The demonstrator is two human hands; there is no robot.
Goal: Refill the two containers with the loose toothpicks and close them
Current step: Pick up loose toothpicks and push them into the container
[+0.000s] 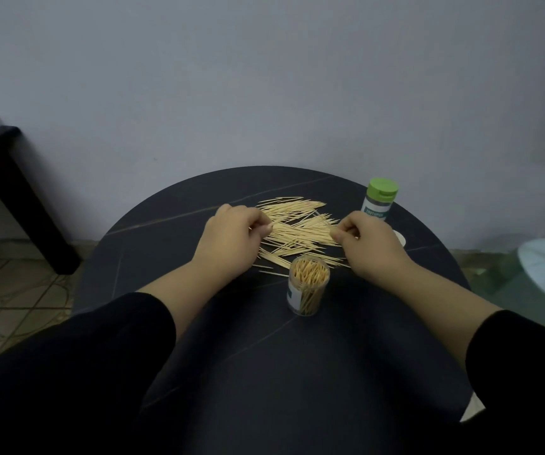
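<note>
Both hands work the heap of loose pale wooden toothpicks (297, 233): left hand (231, 233) and right hand (368, 239) curl their fingers onto opposite ends, pinching sticks. Just nearer stands the clear plastic cylinder (309, 289), open and almost full. The green-lidded white container (379, 201) looks closed already, near the far right edge. Many sticks remain. The round black table (264, 362) offers bare room nearer the person.

Dim, flat indoor light with a cool grey-blue cast over the wall (264, 77). No hard shadows, light source not evident. Dark surface (297, 372) a little lighter toward 12 o'clock, near black at 6. Sleeve (117, 339) at 7 o'clock loses all detail. Toothpicks (297, 231) at centre fairly crisp; bottle label (374, 210) at 2 o'clock soft. Wide-angle bowing: black furniture leg (25, 205) at 9 o'clock leans. Faint reflections on glass top (510, 290) at 3.
</note>
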